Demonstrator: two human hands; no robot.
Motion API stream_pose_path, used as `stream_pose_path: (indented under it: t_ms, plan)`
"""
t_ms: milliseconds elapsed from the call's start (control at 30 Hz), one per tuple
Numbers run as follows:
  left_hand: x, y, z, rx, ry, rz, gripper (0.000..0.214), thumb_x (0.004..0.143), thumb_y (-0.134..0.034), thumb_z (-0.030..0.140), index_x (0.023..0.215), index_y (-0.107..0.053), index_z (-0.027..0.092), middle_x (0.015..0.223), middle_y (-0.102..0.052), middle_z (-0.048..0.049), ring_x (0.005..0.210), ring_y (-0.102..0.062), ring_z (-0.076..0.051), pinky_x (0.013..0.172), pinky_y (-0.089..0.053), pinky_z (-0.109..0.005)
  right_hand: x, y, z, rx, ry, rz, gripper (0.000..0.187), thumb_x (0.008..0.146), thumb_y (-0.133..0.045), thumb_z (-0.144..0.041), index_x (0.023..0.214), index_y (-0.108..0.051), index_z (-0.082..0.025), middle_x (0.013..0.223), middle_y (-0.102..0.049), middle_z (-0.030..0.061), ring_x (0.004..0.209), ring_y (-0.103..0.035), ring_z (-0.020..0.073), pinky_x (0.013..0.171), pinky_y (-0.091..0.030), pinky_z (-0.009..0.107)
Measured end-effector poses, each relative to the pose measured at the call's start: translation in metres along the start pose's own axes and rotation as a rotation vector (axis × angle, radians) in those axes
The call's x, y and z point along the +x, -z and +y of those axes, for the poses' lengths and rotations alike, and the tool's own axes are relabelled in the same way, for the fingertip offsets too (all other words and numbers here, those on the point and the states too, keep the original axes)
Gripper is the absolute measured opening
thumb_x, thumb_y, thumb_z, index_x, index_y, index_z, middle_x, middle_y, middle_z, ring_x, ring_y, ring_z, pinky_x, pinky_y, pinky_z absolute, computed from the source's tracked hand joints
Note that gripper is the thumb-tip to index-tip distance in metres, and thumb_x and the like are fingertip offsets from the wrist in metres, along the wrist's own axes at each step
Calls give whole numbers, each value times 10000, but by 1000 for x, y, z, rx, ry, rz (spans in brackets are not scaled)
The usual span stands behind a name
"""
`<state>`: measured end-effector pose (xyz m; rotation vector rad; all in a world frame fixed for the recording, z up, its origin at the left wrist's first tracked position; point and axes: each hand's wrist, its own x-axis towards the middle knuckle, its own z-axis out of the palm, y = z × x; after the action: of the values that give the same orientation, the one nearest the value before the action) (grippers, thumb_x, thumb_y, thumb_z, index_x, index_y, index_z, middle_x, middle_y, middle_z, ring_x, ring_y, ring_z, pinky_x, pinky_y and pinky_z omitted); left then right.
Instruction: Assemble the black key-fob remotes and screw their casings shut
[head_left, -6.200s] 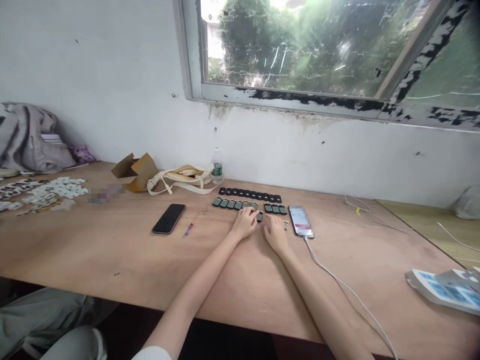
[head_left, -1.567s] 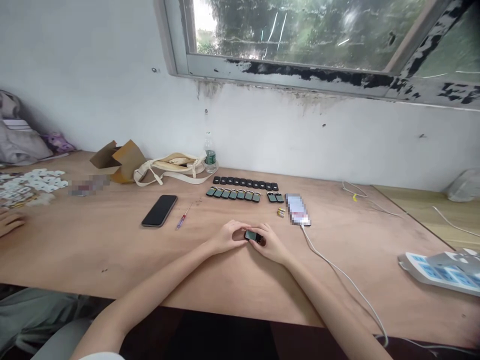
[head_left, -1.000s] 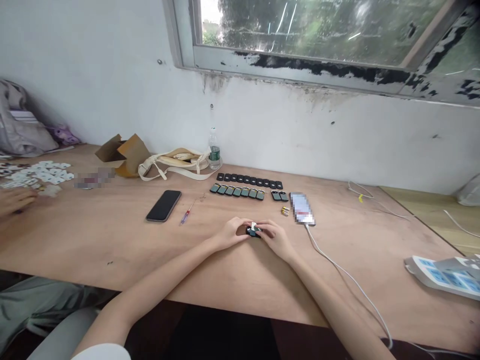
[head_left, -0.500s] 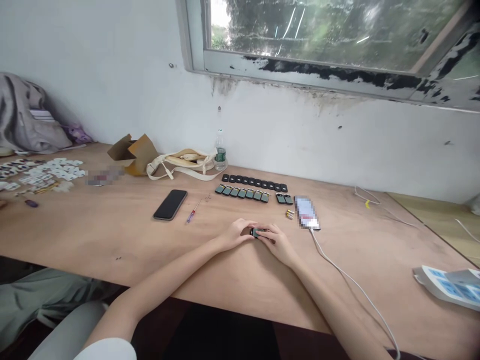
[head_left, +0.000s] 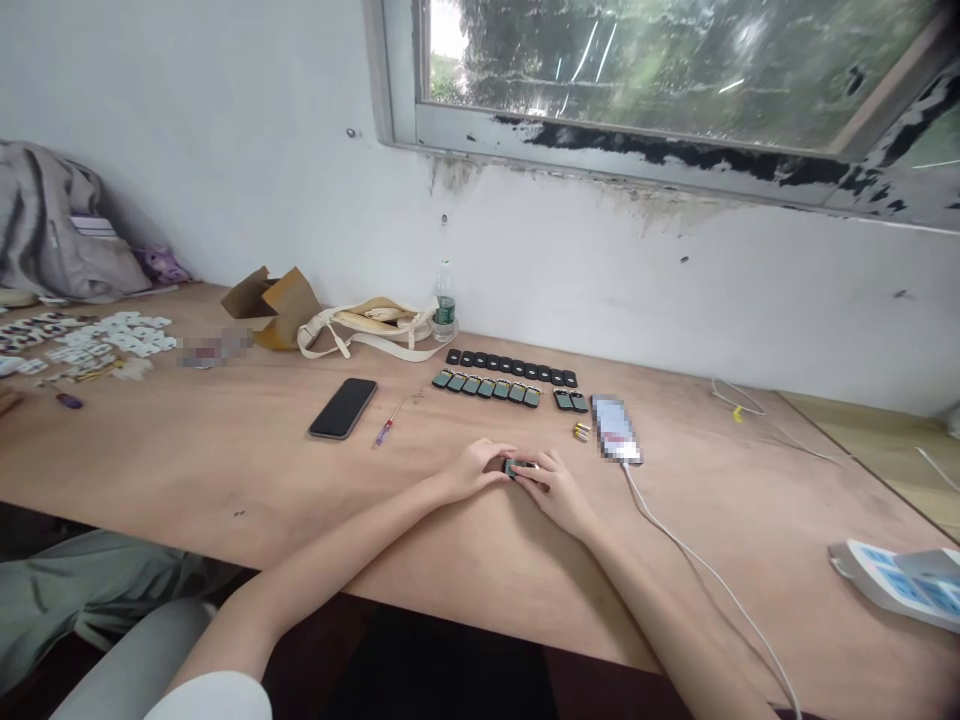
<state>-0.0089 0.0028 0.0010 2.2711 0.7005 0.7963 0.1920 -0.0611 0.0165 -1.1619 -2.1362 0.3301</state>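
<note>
Between both hands, low over the wooden table (head_left: 420, 520), is a small black case with a green circuit board (head_left: 513, 468). My left hand (head_left: 478, 470) grips its left side with curled fingers and thumb. On its right, my right hand (head_left: 551, 484) holds the case, fingers bent over the board; its far end is partly hidden. Beyond the hands lies a row of similar cases with boards (head_left: 486, 388), and two more such cases (head_left: 571, 401) to the right. Behind them runs a row of black covers (head_left: 512, 366). A few small yellow-and-silver cylinders (head_left: 582, 432) lie right of my hands.
A screwdriver (head_left: 387, 424) and a black phone (head_left: 343, 408) lie to the left. At right are a charging phone (head_left: 616, 428) with a white cable (head_left: 690, 552) and a white-blue box (head_left: 896, 582). A bottle (head_left: 444, 310), cream bag (head_left: 375, 325) and cardboard box (head_left: 281, 305) stand at the back.
The view has shifted slightly. Both hands stay around the small case, with only slight movement of the fingers over the board.
</note>
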Motion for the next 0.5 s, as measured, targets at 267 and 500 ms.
stream_pose_path:
  t_ms: [267,500]
  plan:
    - [-1,4,7,56,17,-15,392,836,-639,278,1211,-559,199,1138,-642,-75,1042,-576,-214,921,-462,-343,1,4,-6,-64,8,-21,267,928,-484,-212,1083,-686,-290,1121,-652,56,994,-553,217,857,-506,405]
    - [1,0,1,147,-54,-27,376,860,-603,318,1210,-555,188,1118,-646,-88,1018,-581,-224,907,-467,-365,0,7,-7,-136,43,-49,294,934,-463,-205,1130,-662,-296,1150,-632,66,994,-545,222,854,-510,411]
